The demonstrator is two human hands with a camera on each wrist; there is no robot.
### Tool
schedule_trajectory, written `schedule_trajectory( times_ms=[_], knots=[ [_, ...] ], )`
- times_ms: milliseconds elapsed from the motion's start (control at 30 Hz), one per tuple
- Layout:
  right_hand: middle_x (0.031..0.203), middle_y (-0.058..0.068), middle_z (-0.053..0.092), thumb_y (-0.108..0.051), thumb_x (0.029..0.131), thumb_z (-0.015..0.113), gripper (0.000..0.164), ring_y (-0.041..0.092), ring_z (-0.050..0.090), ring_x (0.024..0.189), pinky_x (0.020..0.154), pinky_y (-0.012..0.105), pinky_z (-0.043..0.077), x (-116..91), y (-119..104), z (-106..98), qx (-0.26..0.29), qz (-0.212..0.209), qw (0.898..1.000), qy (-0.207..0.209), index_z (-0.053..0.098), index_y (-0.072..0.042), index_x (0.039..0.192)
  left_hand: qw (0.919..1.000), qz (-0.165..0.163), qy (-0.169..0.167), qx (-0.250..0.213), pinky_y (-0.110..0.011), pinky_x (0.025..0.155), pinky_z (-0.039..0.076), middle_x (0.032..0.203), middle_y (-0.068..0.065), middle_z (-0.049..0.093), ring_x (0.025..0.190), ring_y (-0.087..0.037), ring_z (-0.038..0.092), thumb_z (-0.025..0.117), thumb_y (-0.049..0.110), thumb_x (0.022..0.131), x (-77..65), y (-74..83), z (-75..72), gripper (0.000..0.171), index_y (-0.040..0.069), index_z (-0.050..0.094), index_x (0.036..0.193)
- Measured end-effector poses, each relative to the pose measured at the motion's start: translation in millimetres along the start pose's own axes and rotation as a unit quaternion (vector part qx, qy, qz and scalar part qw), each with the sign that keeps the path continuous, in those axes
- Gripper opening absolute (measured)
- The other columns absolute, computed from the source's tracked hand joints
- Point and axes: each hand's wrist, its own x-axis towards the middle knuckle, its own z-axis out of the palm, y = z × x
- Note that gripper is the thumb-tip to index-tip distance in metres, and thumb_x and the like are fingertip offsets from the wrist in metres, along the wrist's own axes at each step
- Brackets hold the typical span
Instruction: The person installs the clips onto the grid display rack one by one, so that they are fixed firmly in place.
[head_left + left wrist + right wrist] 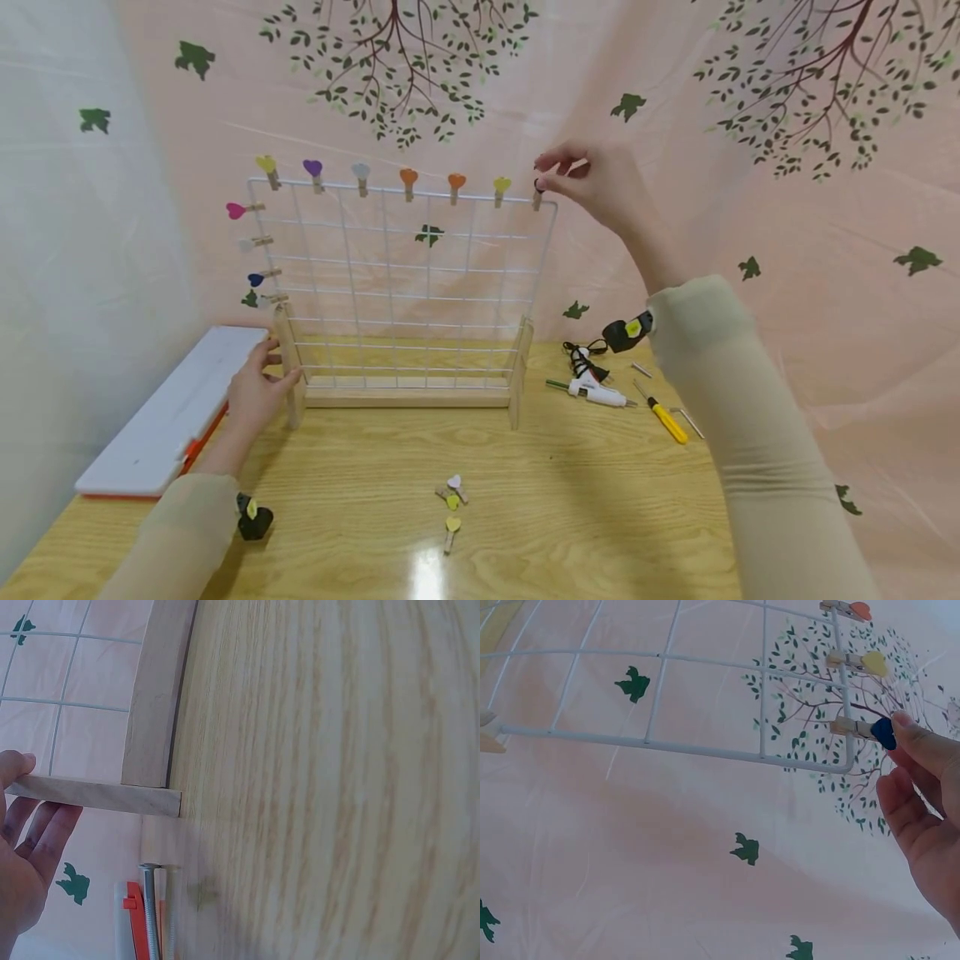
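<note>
A white wire grid stands in a wooden base [408,400]. My left hand [255,393] grips the base's left upright [97,794], thumb on one side and fingers on the other. At the grid's top right corner, my right hand [600,182] pinches a small wooden clothespin [853,728] by its dark blue heart [883,733]; the pin sits across the wire. More heart clothespins line the top bar, among them an orange one [408,177] and a purple one [312,168]. Others, including a pink one [236,211], clip the left side.
Three loose heart clothespins, one of them yellow [453,524], lie on the table front. Right of the stand are a glue gun [600,394], a yellow-handled screwdriver [667,421] and metal pieces. A white board [172,408] lies at the left. A printed curtain hangs behind.
</note>
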Motion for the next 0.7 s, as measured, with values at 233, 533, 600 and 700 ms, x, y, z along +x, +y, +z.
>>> schedule_trajectory(
  times_ms=[233, 533, 600, 700],
  knots=[
    [0.099, -0.006, 0.063, -0.03, 0.079, 0.066, 0.029, 0.007, 0.047, 0.082, 0.072, 0.022, 0.042, -22, -6, 5, 0.033, -0.072, 0.996, 0.037, 0.065, -0.016, 0.104, 1.0, -0.001, 0.001, -0.003, -0.047, 0.064, 0.048, 0.103, -0.026, 0.059, 0.07, -0.036, 0.06, 0.065, 0.018, 0.081, -0.3, -1.2, -0.2, 0.055, 0.003, 0.041, 0.128],
    [0.099, -0.009, 0.062, -0.034, 0.079, 0.065, 0.031, 0.006, 0.047, 0.076, 0.064, 0.024, 0.044, -86, -1, 78, 0.06, -0.119, 0.985, -0.109, 0.063, -0.018, 0.105, 1.0, 0.001, 0.004, -0.005, -0.046, 0.063, 0.048, 0.103, -0.024, 0.06, 0.07, -0.035, 0.06, 0.065, 0.02, 0.081, 1.0, -4.5, 1.3, 0.055, 0.004, 0.041, 0.127],
    [0.1, -0.009, 0.061, -0.035, 0.079, 0.064, 0.033, 0.007, 0.047, 0.076, 0.063, 0.024, 0.043, -103, 3, 100, 0.064, -0.112, 0.981, -0.148, 0.062, -0.018, 0.107, 1.0, 0.001, 0.006, -0.005, -0.046, 0.063, 0.048, 0.102, -0.024, 0.06, 0.07, -0.035, 0.06, 0.066, 0.02, 0.081, 1.0, -4.0, 1.6, 0.055, 0.004, 0.042, 0.127],
    [0.099, -0.01, 0.061, -0.032, 0.078, 0.066, 0.031, 0.011, 0.048, 0.075, 0.061, 0.026, 0.043, -128, 8, 132, 0.08, -0.103, 0.972, -0.194, 0.062, -0.019, 0.106, 1.0, -0.003, 0.006, -0.004, -0.047, 0.064, 0.048, 0.103, -0.024, 0.059, 0.07, -0.036, 0.06, 0.065, 0.018, 0.081, 0.2, -2.2, 1.9, 0.055, 0.004, 0.041, 0.128]
  ],
)
